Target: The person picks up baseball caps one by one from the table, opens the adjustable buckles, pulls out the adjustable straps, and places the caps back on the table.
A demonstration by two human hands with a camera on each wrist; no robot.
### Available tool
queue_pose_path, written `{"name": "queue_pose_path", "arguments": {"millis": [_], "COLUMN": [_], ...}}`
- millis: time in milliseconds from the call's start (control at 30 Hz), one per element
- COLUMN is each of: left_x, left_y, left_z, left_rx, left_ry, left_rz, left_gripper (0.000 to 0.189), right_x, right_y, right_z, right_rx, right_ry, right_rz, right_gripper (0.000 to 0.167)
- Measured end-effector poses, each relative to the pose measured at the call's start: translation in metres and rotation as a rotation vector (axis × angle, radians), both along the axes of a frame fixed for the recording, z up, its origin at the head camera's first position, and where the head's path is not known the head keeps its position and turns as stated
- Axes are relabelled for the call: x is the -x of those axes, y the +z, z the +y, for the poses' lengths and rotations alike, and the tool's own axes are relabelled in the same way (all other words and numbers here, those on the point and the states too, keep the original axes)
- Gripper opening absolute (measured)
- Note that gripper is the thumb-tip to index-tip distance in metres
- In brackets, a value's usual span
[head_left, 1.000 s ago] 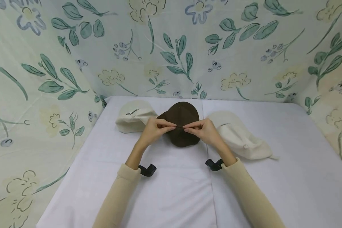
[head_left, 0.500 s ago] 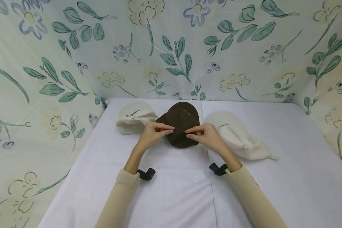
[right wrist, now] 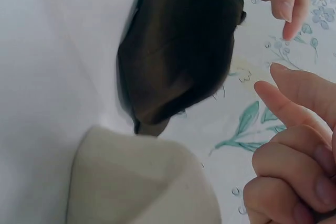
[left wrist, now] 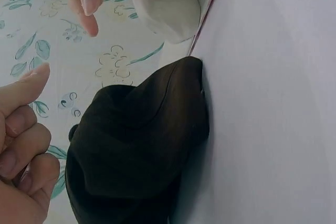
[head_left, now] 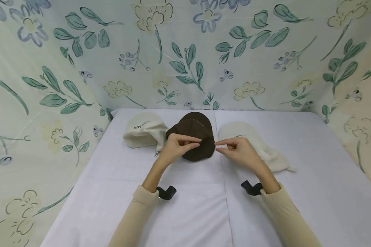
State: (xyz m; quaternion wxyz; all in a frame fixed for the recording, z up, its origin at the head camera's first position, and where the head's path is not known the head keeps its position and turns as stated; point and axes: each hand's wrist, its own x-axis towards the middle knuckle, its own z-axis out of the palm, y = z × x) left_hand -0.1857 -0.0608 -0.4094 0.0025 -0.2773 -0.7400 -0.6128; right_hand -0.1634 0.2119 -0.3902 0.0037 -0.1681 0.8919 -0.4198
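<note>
My left hand (head_left: 177, 148) is in the air in front of the brown cap (head_left: 193, 125), apart from it in the left wrist view. Its thumb and index finger reach forward, the other fingers bent. To the right, my right hand (head_left: 242, 151) hovers by the cap's right edge, thumb and index tips slightly apart in the right wrist view. Nothing is visible between the fingers of either hand. An off-white cap (head_left: 139, 139) with dark lettering lies left of the brown one. Partly behind my right hand lies a cream cap (head_left: 275, 159).
All three caps lie in a row toward the back of the white-covered table (head_left: 197, 212). A strap with a small metal buckle (head_left: 156, 154) hangs from the left cap. Floral cloth (head_left: 160, 68) hangs behind and at the sides.
My hands' fingertips, almost meeting over the brown cap a second ago, have drawn apart. The right hand has moved right, off the cap. The caps keep their places.
</note>
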Motion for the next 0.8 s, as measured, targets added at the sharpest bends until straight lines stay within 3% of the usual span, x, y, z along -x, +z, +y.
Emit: {"name": "queue_pose_path", "arguments": {"millis": [333,633,800], "left_x": [-0.001,-0.001,-0.001], "left_y": [-0.008,-0.013,-0.015], "left_z": [0.060,0.107,0.129], "left_rx": [0.079,0.171,0.206], "left_ry": [-0.042,-0.054,-0.067], "left_rz": [0.013,0.014,0.065], "left_gripper": [0.023,0.026,0.027], "right_x": [-0.021,-0.041,-0.048], "right_y": [0.006,-0.003,-0.009], "right_z": [0.052,0.094,0.114], "right_rx": [0.020,0.069,0.062], "right_ry": [-0.105,-0.138,-0.157], "right_rz": [0.015,0.023,0.029], "right_gripper": [0.024,0.029,0.030]}}
